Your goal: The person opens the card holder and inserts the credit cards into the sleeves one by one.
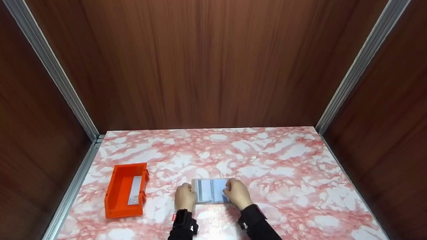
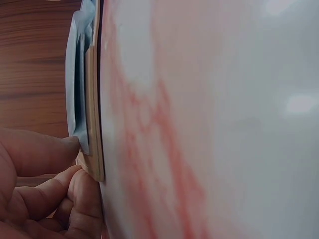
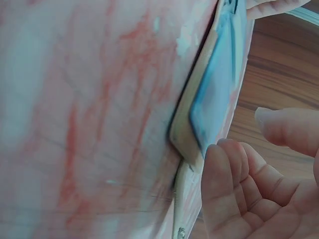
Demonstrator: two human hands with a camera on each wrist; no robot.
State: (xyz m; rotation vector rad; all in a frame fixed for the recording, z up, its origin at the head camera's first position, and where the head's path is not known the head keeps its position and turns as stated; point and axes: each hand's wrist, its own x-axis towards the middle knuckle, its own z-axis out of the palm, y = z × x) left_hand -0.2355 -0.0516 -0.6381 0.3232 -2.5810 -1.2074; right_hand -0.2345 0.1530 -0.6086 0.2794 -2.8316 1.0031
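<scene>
A tan card holder (image 1: 204, 191) with bluish clear sleeves lies spread on the table between both hands. My left hand (image 1: 185, 196) pinches its left end; in the left wrist view the thumb (image 2: 45, 152) presses on the end of the sleeves (image 2: 75, 84), with curled fingers at the tan cover (image 2: 93, 119). At the right end is my right hand (image 1: 238, 194). In the right wrist view its bent fingertips (image 3: 224, 149) are right at the holder's corner, while the thumb (image 3: 289, 129) stands apart from them. A pale strap (image 3: 183, 199) with a small round stud extends beyond that corner.
An orange bin (image 1: 120, 189) stands left of the hands, a white and grey flat strip (image 1: 135, 190) leaning inside it. Beside my left wrist lies a small red item (image 1: 174, 217). Wood-grain panels (image 1: 204, 63) enclose the red-and-white marbled table (image 1: 290, 188) at the back and sides.
</scene>
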